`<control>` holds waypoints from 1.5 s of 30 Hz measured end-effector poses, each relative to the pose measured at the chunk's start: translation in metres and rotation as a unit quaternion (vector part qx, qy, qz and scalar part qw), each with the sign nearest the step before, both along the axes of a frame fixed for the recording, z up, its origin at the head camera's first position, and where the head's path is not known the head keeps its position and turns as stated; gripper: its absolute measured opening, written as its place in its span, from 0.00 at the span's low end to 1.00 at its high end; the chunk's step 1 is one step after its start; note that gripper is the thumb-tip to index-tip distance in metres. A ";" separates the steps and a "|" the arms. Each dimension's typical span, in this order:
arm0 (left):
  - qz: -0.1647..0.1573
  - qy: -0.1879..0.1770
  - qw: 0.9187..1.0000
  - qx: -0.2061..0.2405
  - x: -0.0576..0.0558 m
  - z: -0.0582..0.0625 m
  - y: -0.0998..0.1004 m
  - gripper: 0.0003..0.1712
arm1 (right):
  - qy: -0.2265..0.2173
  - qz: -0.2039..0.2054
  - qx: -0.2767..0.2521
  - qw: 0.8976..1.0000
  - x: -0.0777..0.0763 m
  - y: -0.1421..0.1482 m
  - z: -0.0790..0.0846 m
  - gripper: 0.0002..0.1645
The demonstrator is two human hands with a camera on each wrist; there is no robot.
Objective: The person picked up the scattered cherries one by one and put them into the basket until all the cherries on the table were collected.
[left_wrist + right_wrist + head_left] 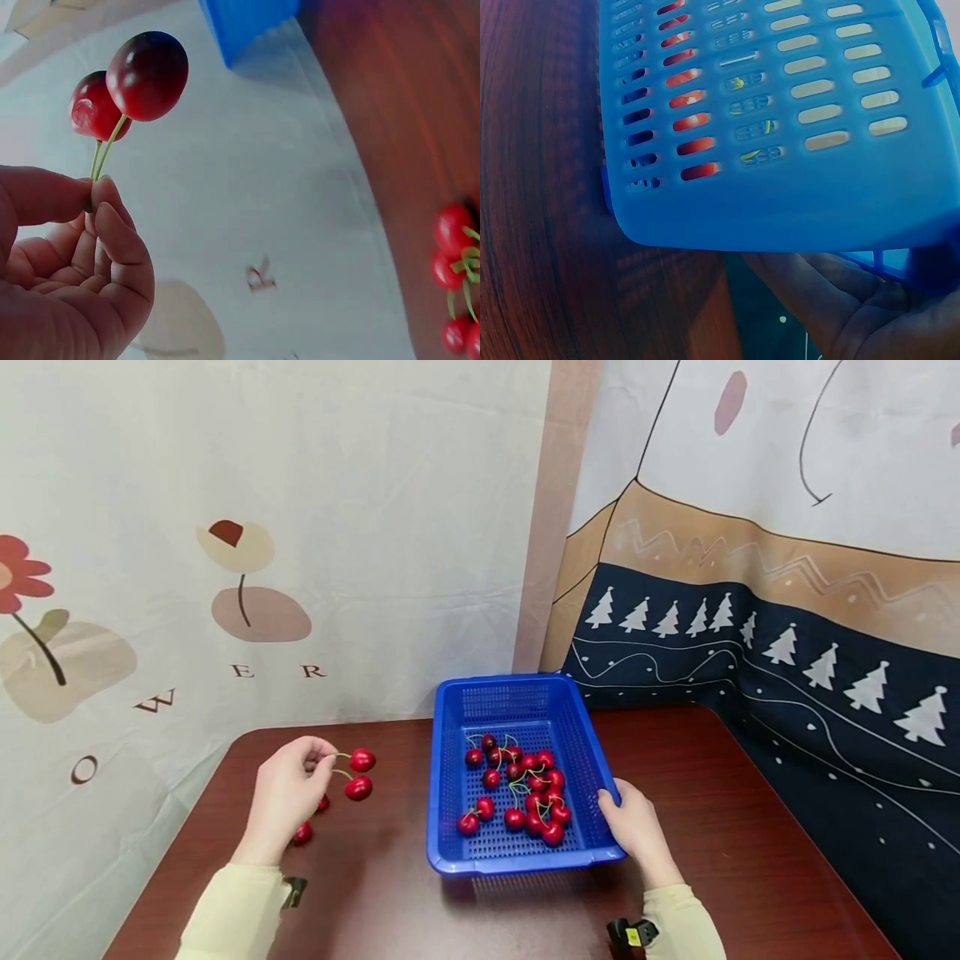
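My left hand (pixel 288 789) pinches the thin green stems of two red cherries (pixel 359 787) between thumb and fingertips, left of a blue plastic basket (pixel 525 864). In the left wrist view, the pair of cherries (pixel 148 75) points upward from the fingertips, clear of the table. My right hand (pixel 636 827) grips the basket's right rim, thumb over the edge. From the right wrist view the slotted basket wall (pixel 705 217) fills most of the picture; red shows through the slots. Inside lie several cherries (pixel 536 781) with stems, mostly toward the right and front.
More cherries (pixel 302 834) lie on the dark red-brown table (pixel 375 893), partly hidden behind my left hand; the left wrist view shows several loose cherries (pixel 454 229) there. A printed cloth (pixel 390 527) hangs behind the table, and a dark tree-patterned cloth (pixel 825 760) borders its right side.
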State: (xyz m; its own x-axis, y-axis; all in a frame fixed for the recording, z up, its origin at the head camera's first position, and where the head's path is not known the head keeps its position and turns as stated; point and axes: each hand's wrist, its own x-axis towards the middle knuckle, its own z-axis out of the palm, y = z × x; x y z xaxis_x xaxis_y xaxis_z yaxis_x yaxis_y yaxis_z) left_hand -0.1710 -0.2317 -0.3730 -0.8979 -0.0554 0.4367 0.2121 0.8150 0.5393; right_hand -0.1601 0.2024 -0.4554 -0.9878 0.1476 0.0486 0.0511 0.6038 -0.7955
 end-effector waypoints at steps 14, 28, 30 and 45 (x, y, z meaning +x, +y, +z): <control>-0.135 -0.008 0.991 0.001 -0.022 0.002 0.085 0.01 | 0.005 0.002 0.004 1.000 0.000 -0.002 0.003 0.22; -0.285 -0.006 0.954 -0.093 -0.024 -0.013 0.141 0.10 | 0.003 0.002 0.005 1.000 -0.001 -0.002 0.003 0.22; -0.300 -0.011 0.948 -0.102 -0.024 -0.019 0.143 0.11 | 0.003 0.002 0.006 1.000 -0.001 -0.002 0.003 0.22; -0.358 -0.072 0.910 -0.198 -0.021 -0.043 0.151 0.11 | 0.007 0.004 0.015 1.000 0.000 0.000 0.002 0.22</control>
